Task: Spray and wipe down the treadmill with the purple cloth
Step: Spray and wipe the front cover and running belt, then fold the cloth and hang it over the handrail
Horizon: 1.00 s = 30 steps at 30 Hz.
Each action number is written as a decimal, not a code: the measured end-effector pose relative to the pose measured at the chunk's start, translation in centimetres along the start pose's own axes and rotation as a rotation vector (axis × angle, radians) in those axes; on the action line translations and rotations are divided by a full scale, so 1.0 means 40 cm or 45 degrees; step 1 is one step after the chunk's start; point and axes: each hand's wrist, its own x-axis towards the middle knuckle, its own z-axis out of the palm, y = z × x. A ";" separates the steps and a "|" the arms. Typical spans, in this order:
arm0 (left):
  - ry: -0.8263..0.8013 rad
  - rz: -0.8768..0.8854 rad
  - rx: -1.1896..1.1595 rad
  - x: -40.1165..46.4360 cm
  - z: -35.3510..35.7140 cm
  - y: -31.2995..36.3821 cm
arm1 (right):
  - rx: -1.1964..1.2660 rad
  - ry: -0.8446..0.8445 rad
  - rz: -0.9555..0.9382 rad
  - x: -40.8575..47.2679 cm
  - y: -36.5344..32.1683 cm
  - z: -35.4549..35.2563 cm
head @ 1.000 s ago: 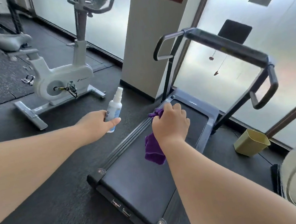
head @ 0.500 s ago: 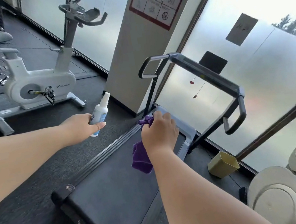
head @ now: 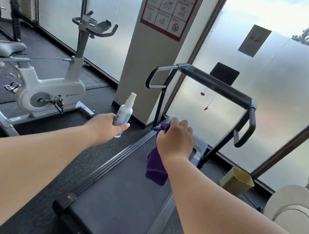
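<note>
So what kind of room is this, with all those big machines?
Most likely a small gym. There is a treadmill on the dark rubber floor, a white exercise bike beside it, and a poster of exercise pictures on the pillar.

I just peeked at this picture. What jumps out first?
Two bare arms reach in: the right hand grips a purple cloth over the treadmill in the middle, and the left hand holds a white spray bottle beside it. A white exercise bike stands behind on the left.
</note>
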 end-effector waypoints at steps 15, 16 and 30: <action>-0.022 -0.017 0.040 -0.043 -0.062 0.012 | 0.179 0.039 -0.003 0.011 -0.013 0.030; -0.019 -0.028 0.038 -0.047 -0.073 0.002 | 0.187 0.032 -0.006 0.011 -0.022 0.034; 0.083 -0.157 0.000 -0.060 -0.139 -0.184 | 0.198 -0.064 -0.182 0.037 -0.237 0.152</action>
